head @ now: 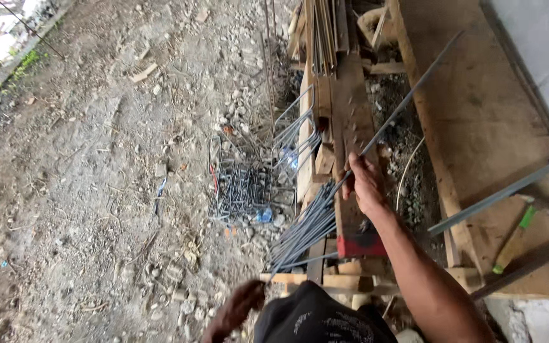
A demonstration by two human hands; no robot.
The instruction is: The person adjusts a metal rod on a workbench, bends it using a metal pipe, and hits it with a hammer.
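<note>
A long thin steel rod point(408, 95) runs on a slant from the upper right, over the gravel-filled gap between the timbers, down to the right hand point(365, 184), whose fingers are wrapped round its lower part just above a wooden plank point(351, 127) with a red-painted end. Below that grip lies a bundle of straight rods point(306, 228), fanning down and to the left off the plank's edge, and the held rod seems to belong with them, though whether its tip touches the bundle cannot be told. The left hand point(236, 308) hangs low near the bottom edge, away from any rod, its fingers loosely curled on nothing that can be seen. To handle this rod well, the grip looks better kept near the end with the wrist steady, since so long and thin a bar is likely to whip and sag at its far end; guiding it along the plank should keep it in line with the others. Left of the bundle, on the stony ground, sit a heap of bent steel stirrups point(239, 187) and some larger bent loops point(297, 130). To the right, on a broad plywood board point(478, 114), lie a flat grey metal bar point(497, 197) and a hammer with a green handle band point(516, 238), well apart from both hands.
</note>
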